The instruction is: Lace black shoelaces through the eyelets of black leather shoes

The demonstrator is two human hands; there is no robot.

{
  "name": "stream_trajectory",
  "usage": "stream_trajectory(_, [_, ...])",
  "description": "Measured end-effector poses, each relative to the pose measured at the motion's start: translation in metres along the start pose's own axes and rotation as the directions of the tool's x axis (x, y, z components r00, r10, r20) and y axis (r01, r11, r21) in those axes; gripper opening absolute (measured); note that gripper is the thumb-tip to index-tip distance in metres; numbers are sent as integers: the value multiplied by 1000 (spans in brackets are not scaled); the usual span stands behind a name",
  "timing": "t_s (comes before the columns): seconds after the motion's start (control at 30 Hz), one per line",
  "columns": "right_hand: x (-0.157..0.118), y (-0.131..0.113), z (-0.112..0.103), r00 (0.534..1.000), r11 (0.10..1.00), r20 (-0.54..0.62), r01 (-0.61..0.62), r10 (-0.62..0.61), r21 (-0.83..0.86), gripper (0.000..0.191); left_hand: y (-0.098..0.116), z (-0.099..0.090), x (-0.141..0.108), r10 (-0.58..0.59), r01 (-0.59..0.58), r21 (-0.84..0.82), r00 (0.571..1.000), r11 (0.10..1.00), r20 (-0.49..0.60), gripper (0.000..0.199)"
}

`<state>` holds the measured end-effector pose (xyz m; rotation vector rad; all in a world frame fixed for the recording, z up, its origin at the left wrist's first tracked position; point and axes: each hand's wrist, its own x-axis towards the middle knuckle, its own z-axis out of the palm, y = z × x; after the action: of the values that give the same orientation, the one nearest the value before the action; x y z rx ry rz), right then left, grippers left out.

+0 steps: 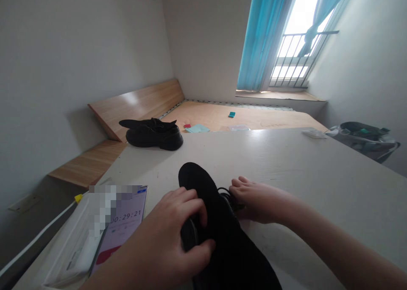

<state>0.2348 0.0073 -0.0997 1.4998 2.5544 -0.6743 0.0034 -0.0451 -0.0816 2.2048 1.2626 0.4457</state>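
At the left, a white cable (38,239) runs along the near edge of a white table (318,175), beside a phone (125,226) showing a timer at 00:29:21, its upper part pixelated. Farther off, at the table's far left corner, a black shoe (154,135) sits well apart from the hands, its laces out of sight. Near the middle, the left hand (171,226) curls its fingers (193,199) closed over the side of a second black shoe (203,184), which lies tilted on the table and is gripped firmly. The right hand (260,199) rests just beside it, fingers (237,182) loosely curled at the black laces (227,194); whether they pinch a lace, I cannot tell. The laces look loose, not tied in a bow. At the far right, a grey bag (362,139) stands past the table.
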Motion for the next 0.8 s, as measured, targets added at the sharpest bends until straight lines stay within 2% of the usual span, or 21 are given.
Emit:
stream_trajectory(0.07, [3,2,-3,999,998,-36,-8,10,60,5,1,0,0,-1,0,11,1000,1000,16,13])
stream_trajectory(0.2, [3,11,-28,996,944,-92,45,-15,327,17,1,-1,2,-43,42,15,998,999,34,16])
stream_trajectory(0.3, [-4,8,-49,963,832,-264,190,-55,522,30,-3,-1,4,-100,99,-47,995,994,-5,22])
stream_trajectory(0.37, [-12,-3,-62,904,663,-426,335,-28,669,28,-5,-2,5,-133,126,-118,990,985,-46,33])
stream_trajectory(0.43, [-21,-21,-73,851,393,-523,465,49,793,21,-7,-3,7,-161,147,-173,984,974,-74,38])
stream_trajectory(0.5, [-27,-41,-79,838,149,-538,523,91,839,20,-8,-3,7,-186,166,-187,978,968,-92,32])
stream_trajectory(0.57, [-29,-59,-79,854,54,-520,518,24,854,22,-8,-3,7,-207,184,-181,971,966,-116,20])
stream_trajectory(0.6, [-28,-66,-76,867,65,-496,498,-43,865,20,-9,-3,7,-214,189,-182,968,965,-131,17])
stream_trajectory(0.63, [-26,-71,-72,883,129,-455,468,-117,874,18,-10,-3,7,-213,185,-192,967,964,-143,16])
stream_trajectory(0.67, [-25,-74,-67,899,249,-400,435,-179,866,16,-11,-3,7,-201,166,-212,968,963,-153,17])
stream_trajectory(0.7, [-24,-76,-61,915,410,-344,401,-209,819,15,-13,-2,7,-178,138,-240,972,961,-155,19])
stream_trajectory(0.77, [-25,-76,-49,936,724,-291,339,-197,601,14,-17,-2,7,-126,78,-293,981,953,-147,28])
stream_trajectory(0.8, [-27,-75,-44,933,826,-307,318,-187,466,15,-18,-3,7,-106,58,-310,984,949,-140,32])
